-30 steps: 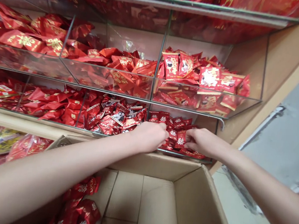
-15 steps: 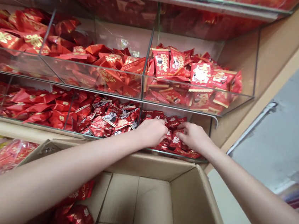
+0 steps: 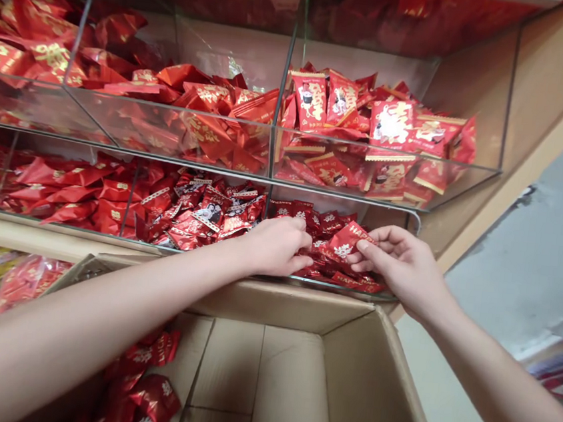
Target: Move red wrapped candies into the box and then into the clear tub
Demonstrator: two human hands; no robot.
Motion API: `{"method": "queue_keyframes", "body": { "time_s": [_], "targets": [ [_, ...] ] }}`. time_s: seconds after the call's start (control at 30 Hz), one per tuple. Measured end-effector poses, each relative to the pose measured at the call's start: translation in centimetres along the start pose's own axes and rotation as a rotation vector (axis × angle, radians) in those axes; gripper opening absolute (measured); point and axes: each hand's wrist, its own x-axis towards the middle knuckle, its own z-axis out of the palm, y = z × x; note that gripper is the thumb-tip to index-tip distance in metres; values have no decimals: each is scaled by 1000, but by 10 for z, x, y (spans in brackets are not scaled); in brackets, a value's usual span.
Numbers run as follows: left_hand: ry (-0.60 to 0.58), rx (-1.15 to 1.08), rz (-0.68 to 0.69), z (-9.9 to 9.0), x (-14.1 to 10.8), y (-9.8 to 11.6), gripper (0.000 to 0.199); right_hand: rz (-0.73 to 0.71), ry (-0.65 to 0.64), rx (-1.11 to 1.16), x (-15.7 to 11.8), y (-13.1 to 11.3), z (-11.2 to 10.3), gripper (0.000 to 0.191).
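Our right hand (image 3: 403, 269) pinches a red candy packet (image 3: 344, 242) (slackening could drop it); our left hand (image 3: 278, 244), curled, hides any hold.

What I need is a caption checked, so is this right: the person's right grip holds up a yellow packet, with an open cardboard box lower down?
Not quite: the packet is red, not yellow, as the head view shows. The rest stands: the person's right grip holds it up, with an open cardboard box lower down.
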Motion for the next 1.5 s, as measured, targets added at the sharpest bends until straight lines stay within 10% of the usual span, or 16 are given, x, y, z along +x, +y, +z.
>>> {"method": "queue_keyframes", "body": {
  "time_s": [0.77, 1.5],
  "targets": [
    [15, -46, 23, -4, 4, 7, 23, -353, -337, -974, 24, 4, 6, 7],
    [-50, -125, -51, 7, 27, 24, 17, -267, -494, -1089, 23, 1, -13, 16]
  ]
}}
